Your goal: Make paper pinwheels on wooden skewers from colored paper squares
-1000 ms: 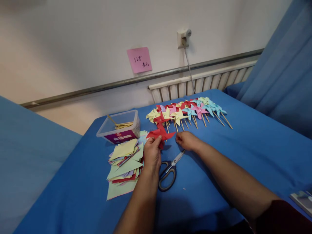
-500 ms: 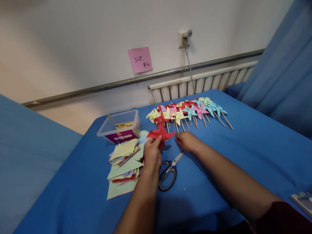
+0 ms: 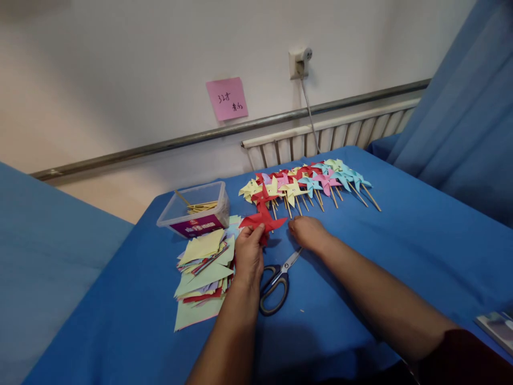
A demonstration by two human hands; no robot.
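In the head view, the left hand (image 3: 249, 248) pinches the red folded paper (image 3: 262, 220) between thumb and fingers, with almost no gap; the paper is at its 1 o'clock. The right hand (image 3: 308, 233), at 2 o'clock from the left, has fingers curled in; whether they hold something, I cannot tell. The scissors (image 3: 284, 267) limit the room at 4 o'clock from the left hand, the paper stack (image 3: 204, 275) at 8. The widest blue cloth (image 3: 404, 235) stretches at the right hand's 3 o'clock.

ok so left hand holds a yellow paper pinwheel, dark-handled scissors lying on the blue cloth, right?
Colour's wrong: the head view shows a red paper pinwheel in the left hand. Dark-handled scissors lying on the blue cloth, as you said.
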